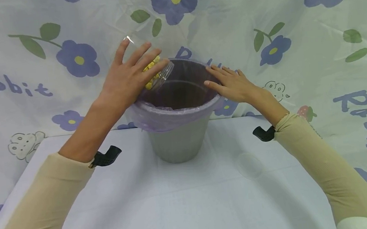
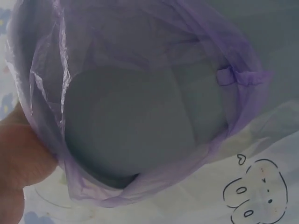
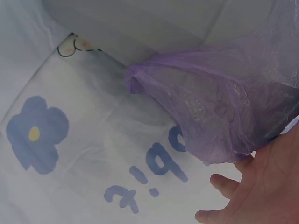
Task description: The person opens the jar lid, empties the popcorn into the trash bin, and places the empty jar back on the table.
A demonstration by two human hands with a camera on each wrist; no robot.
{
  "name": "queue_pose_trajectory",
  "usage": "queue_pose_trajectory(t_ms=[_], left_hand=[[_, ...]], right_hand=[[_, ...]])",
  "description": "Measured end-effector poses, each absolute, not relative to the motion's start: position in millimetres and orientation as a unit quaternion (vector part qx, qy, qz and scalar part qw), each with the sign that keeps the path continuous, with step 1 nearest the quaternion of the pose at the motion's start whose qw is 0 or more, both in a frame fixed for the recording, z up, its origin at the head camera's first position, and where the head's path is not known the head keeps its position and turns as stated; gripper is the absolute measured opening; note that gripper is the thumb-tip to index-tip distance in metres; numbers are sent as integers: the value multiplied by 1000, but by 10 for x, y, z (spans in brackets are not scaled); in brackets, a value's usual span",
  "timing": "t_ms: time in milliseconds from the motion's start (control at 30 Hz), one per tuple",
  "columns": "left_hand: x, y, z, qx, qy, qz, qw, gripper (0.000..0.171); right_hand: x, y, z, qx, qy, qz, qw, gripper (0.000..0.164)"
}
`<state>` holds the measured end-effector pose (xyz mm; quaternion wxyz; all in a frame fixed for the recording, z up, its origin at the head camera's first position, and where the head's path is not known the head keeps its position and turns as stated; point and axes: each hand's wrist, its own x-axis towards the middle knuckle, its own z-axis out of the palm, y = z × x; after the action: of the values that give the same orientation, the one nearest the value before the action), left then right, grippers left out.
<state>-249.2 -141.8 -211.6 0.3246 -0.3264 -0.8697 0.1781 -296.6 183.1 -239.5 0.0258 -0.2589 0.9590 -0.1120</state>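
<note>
A grey trash bin (image 1: 180, 144) stands upright, its rim draped with a thin purple bag (image 1: 167, 119). Over the bin's left rim my left hand (image 1: 128, 77) grips a clear jar (image 1: 166, 72), tilted with its mouth toward the bin. Yellow pieces (image 1: 151, 67) show inside the jar, partly behind the fingers. My right hand (image 1: 231, 85) rests on the right side of the rim, fingers fairly straight. In the left wrist view, part of the left hand (image 2: 23, 163) shows beside the bag; the jar cannot be made out there. The right wrist view has the right hand (image 3: 266, 186) at the bag's edge.
A round clear lid (image 1: 249, 165) lies on the white tablecloth (image 1: 185, 205), right of the bin. Behind the bin hangs a sheet (image 1: 221, 27) printed with flowers and letters. Black mounts (image 1: 106, 156) stick out at both wrists.
</note>
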Motion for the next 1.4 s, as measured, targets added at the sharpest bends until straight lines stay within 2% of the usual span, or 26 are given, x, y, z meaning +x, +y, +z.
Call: queue_pose_trajectory(t_ms=[167,567,1133,1400], left_hand=[[-2514,-1470,-2151,-334,-861,141,356,84],[-2475,-1488,-2126,-336,-866,121,351,86],[-2459,-1490,-2101,-347,-855,125,365,80],[-2446,-1470,-2108,-350,-843,207,352,96]], right_hand=[[-2958,1825,-2392,-257,959,-111,28,76],[-2948,1824,-2386,-256,960,-113,29,77],[-2957,1825,-2388,-254,961,-108,30,78],[-2959,1834,-2388,-253,961,-111,33,77]])
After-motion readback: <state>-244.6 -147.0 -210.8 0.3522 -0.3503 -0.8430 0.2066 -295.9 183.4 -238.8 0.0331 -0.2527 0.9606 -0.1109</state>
